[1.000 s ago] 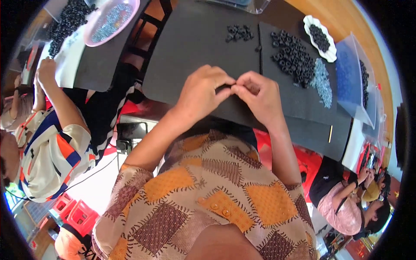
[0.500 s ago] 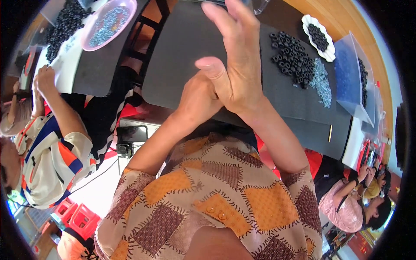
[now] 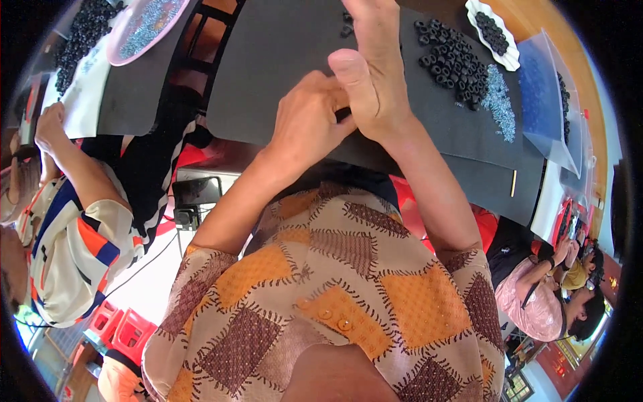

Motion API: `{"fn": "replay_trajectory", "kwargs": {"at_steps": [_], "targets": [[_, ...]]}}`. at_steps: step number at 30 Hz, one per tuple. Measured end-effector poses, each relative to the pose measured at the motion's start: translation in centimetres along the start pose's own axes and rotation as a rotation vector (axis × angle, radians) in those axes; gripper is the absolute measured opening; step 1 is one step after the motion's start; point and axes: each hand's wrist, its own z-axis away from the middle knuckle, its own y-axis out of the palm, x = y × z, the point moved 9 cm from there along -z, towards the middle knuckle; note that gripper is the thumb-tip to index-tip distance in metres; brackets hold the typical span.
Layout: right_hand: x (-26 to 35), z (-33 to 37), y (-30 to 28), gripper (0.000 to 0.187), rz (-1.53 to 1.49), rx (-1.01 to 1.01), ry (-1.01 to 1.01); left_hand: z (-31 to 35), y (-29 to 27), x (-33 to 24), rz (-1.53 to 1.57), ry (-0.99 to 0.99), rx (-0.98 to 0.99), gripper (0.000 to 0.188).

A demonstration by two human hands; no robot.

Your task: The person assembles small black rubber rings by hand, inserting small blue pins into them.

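Note:
My right hand (image 3: 375,80) is raised over the black table mat (image 3: 254,87), its thumb and fingers stretched out and the fingertips cut off by the upper edge. Close against its wrist and thumb base is my left hand (image 3: 308,117), with bent fingers and the thumb drawn in. Those fingertips are partly hidden behind the right hand, so anything between them cannot be made out. Right of the hands lies a pile of black ring-shaped beads (image 3: 455,63), touching a heap of small pale-blue beads (image 3: 499,104). Several more black beads (image 3: 347,28) show beside my right fingers.
A white scalloped dish (image 3: 512,59) holds black beads beside a clear plastic bin (image 3: 536,100). A thin stick (image 3: 514,182) lies near the mat's right end. Left, a co-worker's hand (image 3: 50,124) works near a pink bowl (image 3: 115,47). A black device (image 3: 197,191) sits below the table edge.
My left hand has loosened from around my right thumb's base and shifted slightly left. The view has moved a little, and several black beads now show beside my right fingers.

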Motion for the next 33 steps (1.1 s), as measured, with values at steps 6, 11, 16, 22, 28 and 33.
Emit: {"fn": "replay_trajectory", "kwargs": {"at_steps": [6, 11, 16, 22, 28, 33], "targets": [[-1.9, 3.9, 2.8, 0.068, -0.063, 0.329, 0.459, 0.5, 0.3, 1.2, 0.012, -0.018, -0.072, 0.018], [-1.4, 1.8, 0.1, 0.068, 0.130, 0.153, 0.287, 0.2, 0.2, 0.1, -0.054, 0.070, -0.057, 0.018], [-2.3, 3.6, 1.4, 0.058, 0.132, 0.146, 0.301, 0.3, 1.1, 1.2, -0.149, 0.027, -0.012, 0.016], [-3.3, 2.7, -1.1, 0.057, -0.119, 0.015, 0.464, -0.1, 0.3, 0.0, -0.059, 0.180, -0.050, 0.023], [-1.5, 4.8, -5.3, 0.057, -0.116, 0.293, 0.540, -0.4, 0.3, 3.6, 0.727, -0.340, 0.199, 0.020], [0.6, 4.9, -4.4, 0.038, 0.057, 0.323, 0.319, -0.1, 2.3, 3.5, 0.985, -0.417, 0.324, 0.032]]}}
